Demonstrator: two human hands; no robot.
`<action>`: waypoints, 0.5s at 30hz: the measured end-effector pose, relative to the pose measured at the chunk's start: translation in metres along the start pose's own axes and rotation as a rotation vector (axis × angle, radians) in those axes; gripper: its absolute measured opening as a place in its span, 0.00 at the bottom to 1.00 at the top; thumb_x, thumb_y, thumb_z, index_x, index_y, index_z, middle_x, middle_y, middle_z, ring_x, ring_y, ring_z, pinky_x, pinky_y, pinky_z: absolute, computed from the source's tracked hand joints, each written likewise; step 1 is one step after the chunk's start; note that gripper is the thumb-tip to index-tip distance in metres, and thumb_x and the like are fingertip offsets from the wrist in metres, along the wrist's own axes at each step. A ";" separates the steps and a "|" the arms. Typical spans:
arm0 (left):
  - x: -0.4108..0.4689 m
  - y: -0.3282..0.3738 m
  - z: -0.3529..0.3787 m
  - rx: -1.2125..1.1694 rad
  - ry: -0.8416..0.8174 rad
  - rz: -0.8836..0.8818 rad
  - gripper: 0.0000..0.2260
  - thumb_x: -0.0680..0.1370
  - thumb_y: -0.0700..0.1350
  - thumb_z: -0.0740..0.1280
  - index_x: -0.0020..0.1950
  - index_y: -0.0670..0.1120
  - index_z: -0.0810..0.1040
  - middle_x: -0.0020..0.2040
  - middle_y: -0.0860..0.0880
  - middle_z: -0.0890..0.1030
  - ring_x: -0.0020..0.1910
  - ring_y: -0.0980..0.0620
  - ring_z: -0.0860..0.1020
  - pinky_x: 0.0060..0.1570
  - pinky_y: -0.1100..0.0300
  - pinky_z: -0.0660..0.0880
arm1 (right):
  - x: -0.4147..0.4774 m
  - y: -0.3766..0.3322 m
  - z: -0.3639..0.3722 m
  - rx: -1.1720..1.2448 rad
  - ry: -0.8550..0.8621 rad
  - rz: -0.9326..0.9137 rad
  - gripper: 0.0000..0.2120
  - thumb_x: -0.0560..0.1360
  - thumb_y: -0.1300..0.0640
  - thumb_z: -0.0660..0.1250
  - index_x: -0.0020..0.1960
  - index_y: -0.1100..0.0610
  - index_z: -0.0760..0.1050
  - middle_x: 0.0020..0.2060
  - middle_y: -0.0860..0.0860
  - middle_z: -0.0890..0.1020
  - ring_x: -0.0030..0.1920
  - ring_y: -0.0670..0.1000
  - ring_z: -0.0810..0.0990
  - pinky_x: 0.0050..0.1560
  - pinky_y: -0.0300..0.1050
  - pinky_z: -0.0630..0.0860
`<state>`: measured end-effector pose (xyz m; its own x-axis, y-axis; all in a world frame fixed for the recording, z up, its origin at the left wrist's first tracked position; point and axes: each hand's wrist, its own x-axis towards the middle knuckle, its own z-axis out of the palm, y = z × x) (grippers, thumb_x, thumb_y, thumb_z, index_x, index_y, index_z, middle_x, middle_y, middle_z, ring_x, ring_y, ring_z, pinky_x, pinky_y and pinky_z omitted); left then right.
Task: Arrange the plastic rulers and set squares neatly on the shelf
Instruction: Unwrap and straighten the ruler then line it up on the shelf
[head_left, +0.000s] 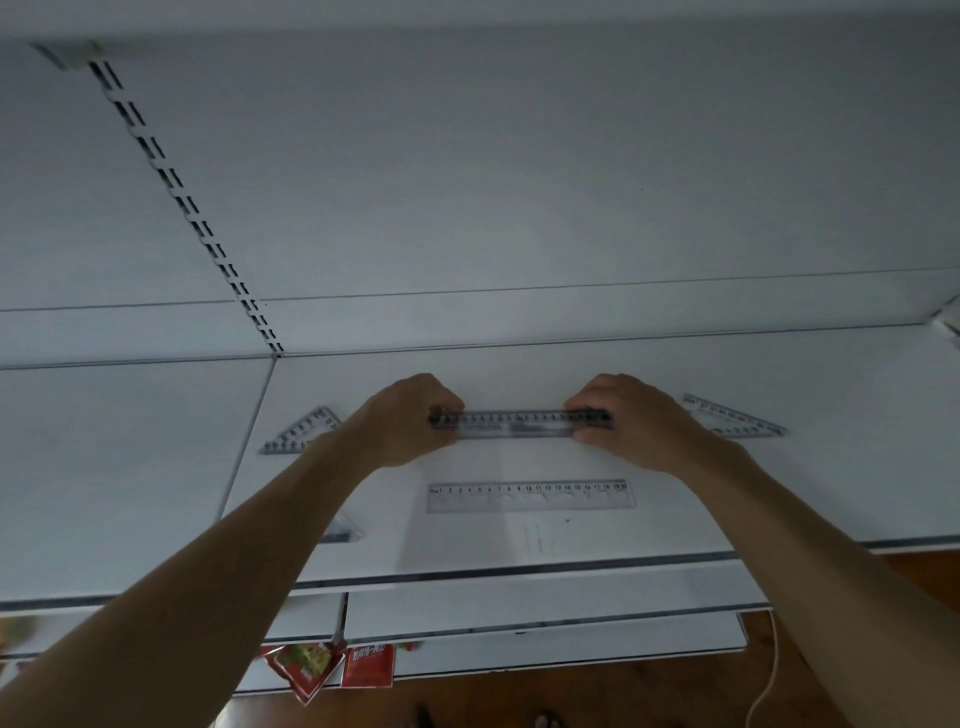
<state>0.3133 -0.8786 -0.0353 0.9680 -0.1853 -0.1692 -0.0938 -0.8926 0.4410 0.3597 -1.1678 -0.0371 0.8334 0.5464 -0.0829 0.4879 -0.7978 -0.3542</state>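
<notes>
So, both hands are on 1 clear plastic ruler over the white shelf (779, 483). The left hand (410, 421) has its fingers curled round the left end of the held ruler (519, 423), and the right hand (628, 421) pinches the right end the same way, thumb on the near side. The held ruler runs level, side to side, its dark scale edge on the far side. Can't tell whether it touches the shelf or sits just above it.

Nearer the front edge than the held ruler, and parallel to it, a 2nd ruler (530, 497) lies flat w/ its printed scale up. It's apart from the held ruler, w/ bare shelf between them.

Left of the held ruler, just past the left wrist, a left set square (306, 431) lies flat, partly covered by the forearm. Right of the held ruler, beyond the right hand, a right set square (732, 415) lies flat, long and thin. A 3rd set square (340, 532) shows only a corner from under the left forearm, nearer and to the left of the held ruler.

Behind the held ruler stands the plain back panel (519, 182), w/ a slotted upright (171, 176) up at the far left. Below the held ruler, on a lower level, are red packets (363, 665). A white cable (769, 680) trails over the wooden floor (623, 696) lower right.
</notes>
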 end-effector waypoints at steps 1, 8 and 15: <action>0.000 0.001 -0.001 0.016 -0.005 0.009 0.15 0.75 0.49 0.70 0.62 0.52 0.78 0.56 0.52 0.75 0.56 0.52 0.73 0.60 0.58 0.69 | 0.000 0.000 0.000 -0.002 -0.002 0.001 0.17 0.75 0.48 0.67 0.64 0.49 0.76 0.58 0.46 0.76 0.59 0.48 0.72 0.57 0.44 0.70; -0.004 0.013 -0.010 0.089 -0.041 0.057 0.10 0.76 0.46 0.67 0.53 0.43 0.80 0.52 0.46 0.77 0.52 0.48 0.75 0.55 0.50 0.73 | 0.000 0.000 0.000 0.001 0.004 -0.004 0.17 0.75 0.49 0.68 0.62 0.50 0.77 0.57 0.47 0.77 0.57 0.48 0.73 0.55 0.44 0.70; -0.003 0.015 -0.013 0.112 -0.061 0.085 0.08 0.76 0.45 0.68 0.51 0.43 0.81 0.48 0.45 0.78 0.49 0.47 0.76 0.52 0.50 0.74 | -0.001 0.000 -0.001 0.001 -0.004 -0.004 0.16 0.75 0.49 0.68 0.62 0.50 0.77 0.56 0.47 0.77 0.56 0.48 0.73 0.52 0.42 0.69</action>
<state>0.3124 -0.8865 -0.0168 0.9397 -0.2841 -0.1902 -0.2039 -0.9123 0.3552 0.3590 -1.1692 -0.0360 0.8301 0.5510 -0.0854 0.4911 -0.7951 -0.3559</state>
